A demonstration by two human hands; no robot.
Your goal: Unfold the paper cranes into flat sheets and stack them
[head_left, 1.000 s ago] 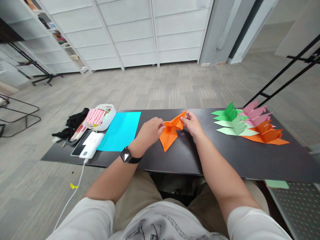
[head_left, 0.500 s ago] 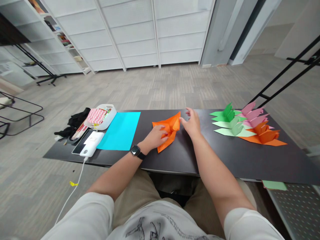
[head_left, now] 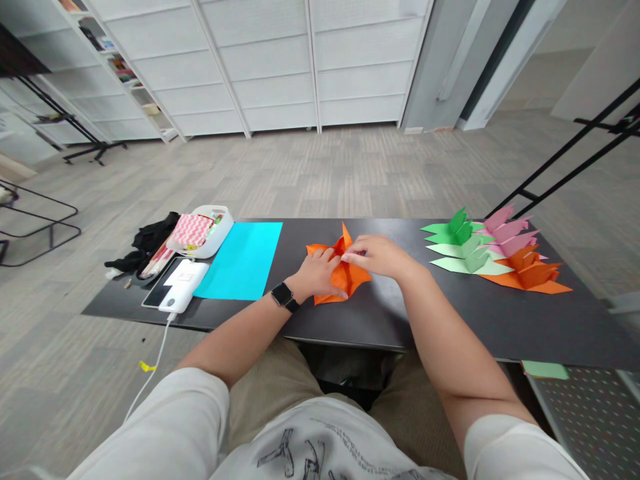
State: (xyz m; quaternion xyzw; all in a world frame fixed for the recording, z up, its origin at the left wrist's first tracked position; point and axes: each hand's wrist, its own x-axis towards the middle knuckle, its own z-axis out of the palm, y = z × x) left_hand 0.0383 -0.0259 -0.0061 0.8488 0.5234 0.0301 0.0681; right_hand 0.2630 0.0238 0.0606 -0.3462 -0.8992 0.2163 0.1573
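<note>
A partly folded sheet of orange origami paper [head_left: 353, 277] lies on the dark table in front of me, its pointed corners sticking out. My left hand [head_left: 320, 272] holds it down from the left, fingers curved over the middle and thumb at the near side. From the right, my right hand [head_left: 377, 255] pinches a fold near the centre, fingertips close to those of the left. The hands partly cover the paper, so the inner folds are hard to make out. Beside my left forearm lies a flat cyan sheet [head_left: 243, 260].
Folded paper figures stand at the right: green ones [head_left: 459, 228], pink ones [head_left: 507, 230] and an orange one [head_left: 530, 270]. On the left are a white basket [head_left: 220, 230], a white power bank [head_left: 186, 283] with a cable, a tablet [head_left: 163, 283] and black cloth [head_left: 155, 237].
My right hand has come down and left onto the orange paper and now pinches it. The paper has turned and opened out, with one corner pointing away. My left hand has shifted slightly right.
</note>
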